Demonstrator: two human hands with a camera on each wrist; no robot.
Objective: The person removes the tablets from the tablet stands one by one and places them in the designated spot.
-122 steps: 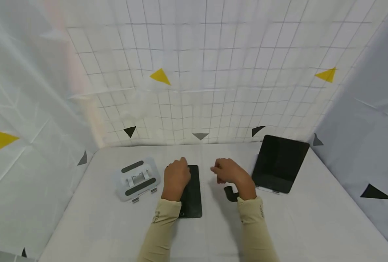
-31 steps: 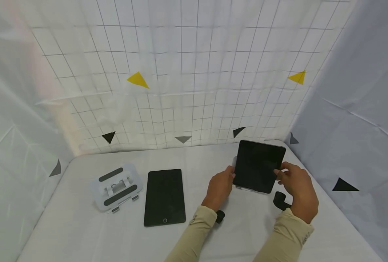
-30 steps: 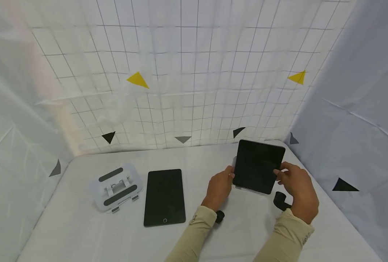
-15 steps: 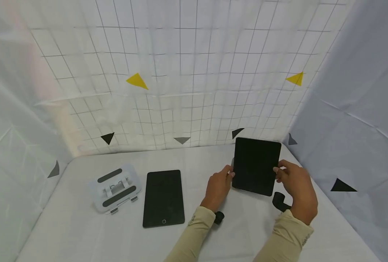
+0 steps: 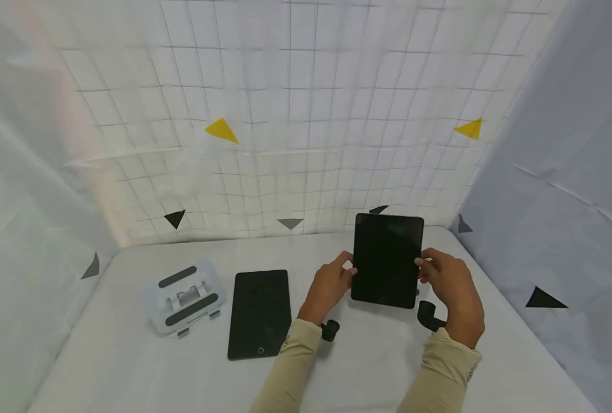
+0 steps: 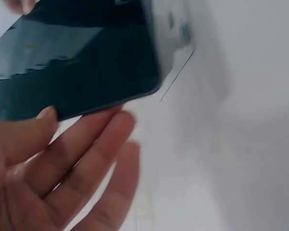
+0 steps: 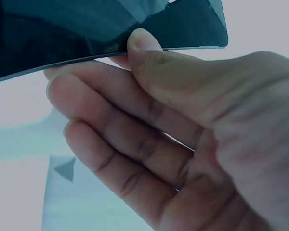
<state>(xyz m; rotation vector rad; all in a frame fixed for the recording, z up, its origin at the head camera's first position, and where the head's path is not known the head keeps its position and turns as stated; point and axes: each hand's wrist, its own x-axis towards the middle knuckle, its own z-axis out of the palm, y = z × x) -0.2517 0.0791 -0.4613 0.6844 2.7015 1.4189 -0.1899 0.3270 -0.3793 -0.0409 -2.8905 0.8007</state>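
Observation:
A black tablet (image 5: pixel 387 261) is held nearly upright above the right part of the table, its dark screen facing me. My left hand (image 5: pixel 330 287) pinches its left edge, the thumb (image 6: pixel 48 118) on the screen side and fingers behind. On the opposite edge, my right hand (image 5: pixel 450 289) grips it the same way, with the thumb (image 7: pixel 142 41) over the glass. Behind the tablet, a pale stand (image 6: pixel 176 33) shows partly in the left wrist view; in the head view the tablet mostly hides it.
A second black tablet (image 5: pixel 260 314) lies flat left of my left hand. Farther left is a pale folded tablet stand (image 5: pixel 188 298) with dark grey pads. The white table (image 5: pixel 145 373) meets a gridded white sheet (image 5: pixel 264 189) at the back. Black curved pieces (image 5: pixel 429 316) sit by both wrists.
Earlier, both hands were over the flat tablet. They then took hold of the tablet on the right-hand stand. Since then it has shifted left, turned straighter and come away from the stand.

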